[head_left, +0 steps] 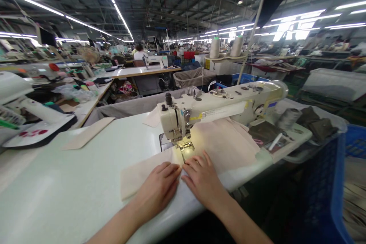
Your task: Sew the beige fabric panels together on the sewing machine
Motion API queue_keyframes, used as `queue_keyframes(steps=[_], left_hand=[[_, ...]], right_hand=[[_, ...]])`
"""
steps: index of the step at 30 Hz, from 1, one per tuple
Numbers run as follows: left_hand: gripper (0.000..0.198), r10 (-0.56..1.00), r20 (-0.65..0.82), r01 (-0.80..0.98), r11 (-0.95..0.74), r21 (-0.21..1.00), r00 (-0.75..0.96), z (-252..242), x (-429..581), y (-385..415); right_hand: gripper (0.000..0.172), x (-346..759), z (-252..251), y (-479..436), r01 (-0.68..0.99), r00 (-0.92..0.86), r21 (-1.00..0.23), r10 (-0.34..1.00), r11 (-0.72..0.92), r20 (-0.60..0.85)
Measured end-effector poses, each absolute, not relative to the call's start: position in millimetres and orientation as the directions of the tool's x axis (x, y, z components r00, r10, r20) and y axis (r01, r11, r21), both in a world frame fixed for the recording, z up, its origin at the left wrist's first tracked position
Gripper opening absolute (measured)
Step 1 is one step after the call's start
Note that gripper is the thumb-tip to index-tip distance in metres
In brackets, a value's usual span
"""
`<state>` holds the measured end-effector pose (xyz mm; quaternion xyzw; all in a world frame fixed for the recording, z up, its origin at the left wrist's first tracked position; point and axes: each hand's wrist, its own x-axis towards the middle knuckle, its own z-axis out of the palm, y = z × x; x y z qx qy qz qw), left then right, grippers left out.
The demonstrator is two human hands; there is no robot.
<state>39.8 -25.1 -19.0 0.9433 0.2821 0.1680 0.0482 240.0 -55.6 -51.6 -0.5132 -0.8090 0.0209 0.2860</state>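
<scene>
A cream fabric piece (135, 175) lies on the pale sewing table (85, 183), its inner end running up to the presser foot of a sewing machine (211, 105). My left hand (161, 185) is on this piece, fingers pressed together and pinching its near edge. Right beside it, just in front of the lit needle area, my right hand (201, 179) grips the same edge with thumb and fingertips. The two hands nearly touch. Under the machine arm, to the right, a larger stack of cream fabric (228, 141) is spread out.
A loose cream strip (88, 133) lies at the table's left. Right of the machine are a grey thread cone (288, 118) and dark cloth (321, 126). A blue crate (323, 187) stands at the right. Thread cones (214, 47) stand behind; another machine (25, 110) is at left.
</scene>
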Motion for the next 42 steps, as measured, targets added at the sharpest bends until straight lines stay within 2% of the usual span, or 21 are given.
queue_keyframes(steps=[5, 13, 20, 31, 39, 42], left_hand=[[0.031, 0.521, 0.254, 0.491, -0.853, 0.174, 0.815, -17, 37, -13], [0.026, 0.562, 0.241, 0.54, -0.827, 0.155, 0.791, -15, 36, 19], [0.029, 0.568, 0.248, 0.558, -0.821, 0.116, 0.784, -13, 30, 44], [0.031, 0.58, 0.231, 0.571, -0.814, 0.109, 0.782, -7, 32, 48], [0.031, 0.57, 0.243, 0.553, -0.821, 0.143, 0.784, -6, 32, 50], [0.036, 0.576, 0.229, 0.535, -0.816, 0.219, 0.785, 0, 32, 61]], right_hand=[[0.01, 239, -47, -48, 0.84, -0.303, -0.31, 0.859, 0.445, 0.413], [0.01, 233, -36, -18, 0.868, -0.296, -0.277, 0.879, 0.411, 0.374], [0.014, 230, -35, -5, 0.878, -0.284, -0.263, 0.877, 0.4, 0.387], [0.021, 230, -50, -40, 0.824, -0.256, -0.366, 0.859, 0.434, 0.443], [0.016, 227, -57, -43, 0.815, -0.248, -0.361, 0.835, 0.454, 0.491], [0.013, 228, -56, -42, 0.81, -0.248, -0.362, 0.829, 0.461, 0.501]])
